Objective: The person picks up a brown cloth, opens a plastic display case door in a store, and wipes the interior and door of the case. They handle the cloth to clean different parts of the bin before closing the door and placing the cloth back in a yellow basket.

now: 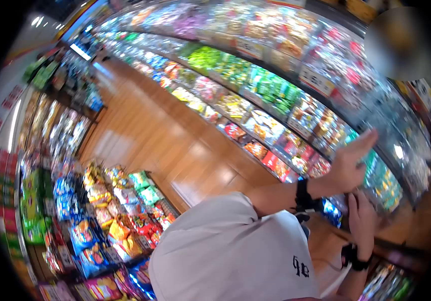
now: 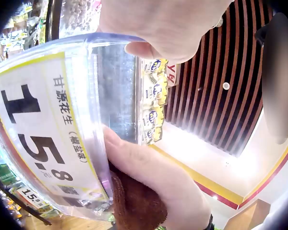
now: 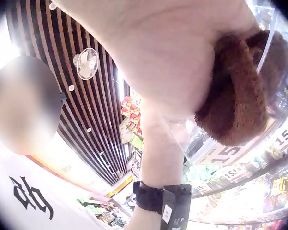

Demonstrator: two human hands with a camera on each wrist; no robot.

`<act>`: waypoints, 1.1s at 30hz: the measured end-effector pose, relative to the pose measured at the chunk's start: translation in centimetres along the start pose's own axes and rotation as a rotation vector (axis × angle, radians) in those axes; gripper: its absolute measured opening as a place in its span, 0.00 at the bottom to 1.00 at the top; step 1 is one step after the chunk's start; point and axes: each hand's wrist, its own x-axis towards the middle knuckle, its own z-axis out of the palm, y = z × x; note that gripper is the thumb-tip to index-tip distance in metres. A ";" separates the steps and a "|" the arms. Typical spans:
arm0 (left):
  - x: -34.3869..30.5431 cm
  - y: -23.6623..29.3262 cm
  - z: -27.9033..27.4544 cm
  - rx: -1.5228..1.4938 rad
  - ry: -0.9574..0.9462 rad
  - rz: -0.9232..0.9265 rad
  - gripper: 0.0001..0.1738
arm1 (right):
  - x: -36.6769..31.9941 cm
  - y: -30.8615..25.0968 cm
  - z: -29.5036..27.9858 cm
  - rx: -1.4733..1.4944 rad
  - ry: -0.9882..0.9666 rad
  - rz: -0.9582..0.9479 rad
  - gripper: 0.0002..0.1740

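Note:
A clear plastic bin (image 2: 116, 91) stands at the shelf front, its large white and yellow 15.8 price label (image 2: 36, 124) filling much of the left wrist view. My left hand (image 1: 343, 168) grips the bin's upper edge, with the thumb bent over the rim. Below it, my right hand (image 1: 362, 220) holds a brown cloth (image 3: 237, 103) against the side of the bin. Its thumb lies along the bin's edge in the left wrist view. The cloth is bunched in the palm, and part of it is hidden by the hand.
Long shelves of packaged snacks (image 1: 270, 90) slope across in front of me. Behind my body, more bagged snacks (image 1: 100, 215) fill a low display. A wooden floor (image 1: 155, 125) runs between them. More price labels (image 3: 237, 172) line the shelf edges.

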 end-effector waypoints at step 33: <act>0.5 0.9 -0.3 0.025 -0.044 -0.023 0.43 | 0.0 4.9 -2.3 -0.254 -0.132 0.032 0.15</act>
